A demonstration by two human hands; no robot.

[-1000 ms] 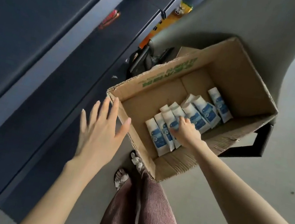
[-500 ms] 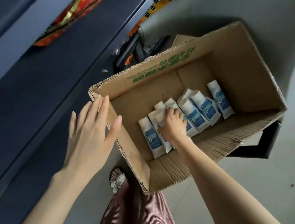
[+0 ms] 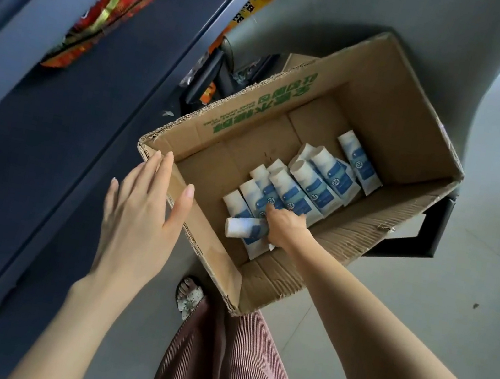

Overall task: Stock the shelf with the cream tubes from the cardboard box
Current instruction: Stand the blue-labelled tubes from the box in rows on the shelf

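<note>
A white and blue plastic cream tube (image 3: 245, 227) is being gripped by the right hand (image 3: 285, 228) inside the brown cardboard box (image 3: 207, 258), ready for lifting out. The left hand (image 3: 141, 217) is spreading open, maybe steadying the box corner. The dark shelf (image 3: 52, 139) is waiting beyond.

Matt corrugated cardboard box (image 3: 386, 119), frayed rim

One camera only, worn on the head. It looked forward and steeply down, close over the cardboard box (image 3: 386, 119), with the left hand (image 3: 138, 213) and right hand (image 3: 285, 228) mid-frame. The view sat tilted: shelf (image 3: 35, 137) slanting up the left side, floor (image 3: 478, 260) on the right, wide lens bending the edges.
</note>
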